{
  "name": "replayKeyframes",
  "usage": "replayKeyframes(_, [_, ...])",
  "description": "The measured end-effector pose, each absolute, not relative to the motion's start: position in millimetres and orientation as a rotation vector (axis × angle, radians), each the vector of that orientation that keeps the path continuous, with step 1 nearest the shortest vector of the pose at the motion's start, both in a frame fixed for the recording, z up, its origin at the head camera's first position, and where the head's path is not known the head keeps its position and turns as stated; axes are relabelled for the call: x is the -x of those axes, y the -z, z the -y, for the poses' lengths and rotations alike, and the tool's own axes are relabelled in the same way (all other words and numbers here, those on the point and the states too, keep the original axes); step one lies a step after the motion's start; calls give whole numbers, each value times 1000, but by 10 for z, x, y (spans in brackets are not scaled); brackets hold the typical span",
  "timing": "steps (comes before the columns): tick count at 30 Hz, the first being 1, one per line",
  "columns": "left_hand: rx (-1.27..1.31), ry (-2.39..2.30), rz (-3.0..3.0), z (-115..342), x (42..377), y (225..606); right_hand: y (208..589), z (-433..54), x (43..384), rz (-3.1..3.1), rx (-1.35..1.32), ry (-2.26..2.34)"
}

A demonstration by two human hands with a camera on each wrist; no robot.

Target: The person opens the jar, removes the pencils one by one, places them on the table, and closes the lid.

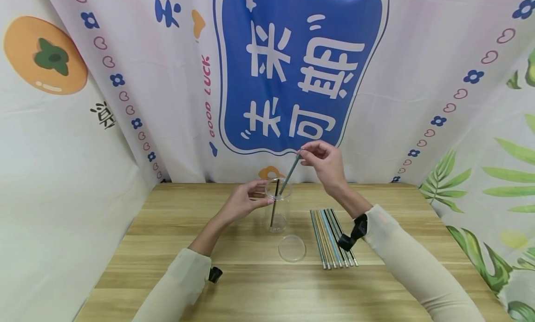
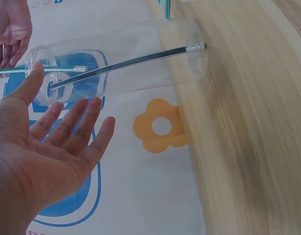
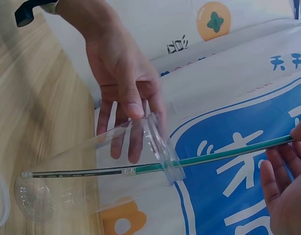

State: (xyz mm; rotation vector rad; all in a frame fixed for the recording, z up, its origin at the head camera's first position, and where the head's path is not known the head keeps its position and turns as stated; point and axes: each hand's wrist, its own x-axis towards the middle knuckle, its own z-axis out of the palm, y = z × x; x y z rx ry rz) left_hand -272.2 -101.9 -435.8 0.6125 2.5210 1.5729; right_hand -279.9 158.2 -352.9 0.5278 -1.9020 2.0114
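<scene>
A clear jar [image 1: 277, 215] stands upright on the wooden table. Inside it leans a black pencil [image 2: 135, 62], its eraser end at the bottom. My left hand [image 1: 244, 200] is at the jar's left side near the rim, thumb in front, fingers extended and loosely spread [image 2: 57, 142]. Above the mouth, my right hand [image 1: 325, 165] pinches a green pencil [image 3: 223, 155] close to its upper end. That pencil slants down through the opening, with its eraser end inside the jar. Its lower tip is near the upper part of the black pencil in the right wrist view.
Several pencils [image 1: 330, 238] in various colours lie side by side right of the jar, below my right forearm. A round clear lid [image 1: 292, 248] lies flat in front of the jar. Behind the table [image 1: 234, 275] hangs a printed curtain [image 1: 184, 141].
</scene>
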Motion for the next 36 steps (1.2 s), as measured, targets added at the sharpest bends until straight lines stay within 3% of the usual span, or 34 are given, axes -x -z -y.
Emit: replayKeyframes(36, [-607, -1550, -2544, 1027, 2710, 4360, 2993, -2014, 2666, 1384, -404, -2536])
